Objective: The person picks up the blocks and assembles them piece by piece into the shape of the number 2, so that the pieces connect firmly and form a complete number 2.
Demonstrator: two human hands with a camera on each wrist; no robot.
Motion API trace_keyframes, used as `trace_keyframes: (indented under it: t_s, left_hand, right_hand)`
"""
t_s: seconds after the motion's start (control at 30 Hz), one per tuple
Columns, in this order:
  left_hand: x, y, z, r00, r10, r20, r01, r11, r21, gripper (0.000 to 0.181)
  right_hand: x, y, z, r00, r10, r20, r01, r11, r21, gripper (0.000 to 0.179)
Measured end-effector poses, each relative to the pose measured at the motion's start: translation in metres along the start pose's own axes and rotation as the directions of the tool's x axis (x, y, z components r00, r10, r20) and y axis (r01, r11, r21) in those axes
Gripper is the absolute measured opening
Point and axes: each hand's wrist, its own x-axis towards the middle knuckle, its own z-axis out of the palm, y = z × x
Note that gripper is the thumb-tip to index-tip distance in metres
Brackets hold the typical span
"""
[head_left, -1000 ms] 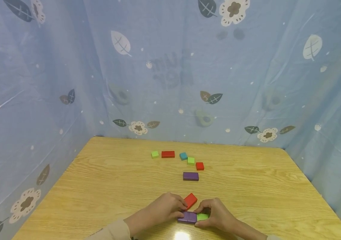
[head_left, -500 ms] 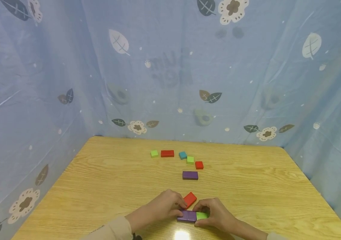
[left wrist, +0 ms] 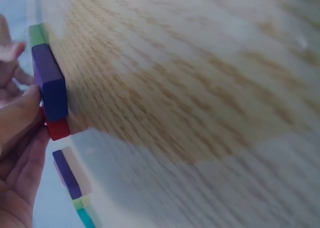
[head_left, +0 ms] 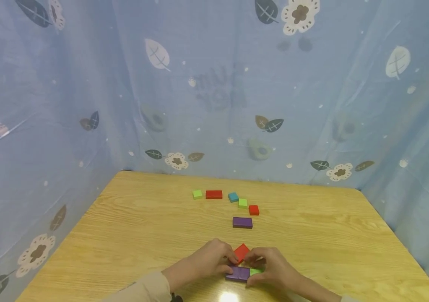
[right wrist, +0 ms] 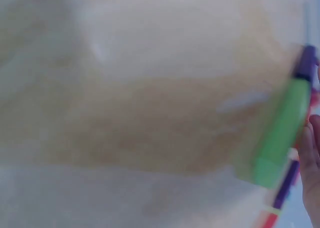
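1. Head view: on the wooden table (head_left: pixel 154 222), the left hand (head_left: pixel 214 258) has bent fingers at the slanted red block (head_left: pixel 242 251) and its thumb on the purple block (head_left: pixel 240 274). The right hand (head_left: pixel 274 268) curves over the green block (head_left: pixel 256 272), beside the purple block.
2. Left wrist view: the thumb touches the purple block; I cannot tell a firm grasp.
3. Right wrist view: fingertips are beside the green block; their grasp I cannot tell.

The head view is evenly bright and mostly sharp, with white glare on the counter (head_left: pixel 142 218) just nearer the viewer than the purple block (head_left: pixel 238 274) between the hands. The left wrist view is dimmer and hazy around that block; in the right wrist view, the green block (right wrist: pixel 282 133) adjoining it is smeared by blur.
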Motion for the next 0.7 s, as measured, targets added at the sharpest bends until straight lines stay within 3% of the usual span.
trace_keyframes:
  t_s: [0.1, 0.17, 0.33, 0.5, 0.7]
  left_hand:
    - [0.001, 0.001, 0.0, 1.0, 0.006, -0.002, -0.006, 1.0, 0.0, 0.019]
    - [0.002, 0.0, 0.0, 1.0, -0.004, 0.005, 0.004, 1.0, -0.009, 0.019]
    - [0.001, -0.001, -0.001, 0.999, -0.037, 0.026, 0.038, 0.999, -0.036, 0.019]
    - [0.001, -0.002, 0.0, 0.998, -0.046, 0.03, 0.048, 0.997, -0.06, 0.019]
    - [0.002, -0.003, 0.0, 0.998, -0.05, 0.033, 0.052, 0.997, -0.058, 0.019]
  right_hand:
    - [0.005, -0.003, -0.015, 0.999, 0.023, 0.029, -0.024, 0.998, 0.065, 0.041]
    - [0.011, -0.003, -0.027, 0.998, 0.023, 0.059, -0.032, 0.986, 0.166, 0.043]
    - [0.021, 0.007, -0.058, 0.99, 0.005, 0.144, -0.069, 0.894, 0.443, 0.038]
    - [0.031, 0.024, -0.071, 0.98, 0.051, 0.193, -0.148, 0.836, 0.529, 0.034]
    - [0.051, 0.049, -0.075, 0.984, 0.053, 0.169, -0.146, 0.783, 0.604, 0.028]
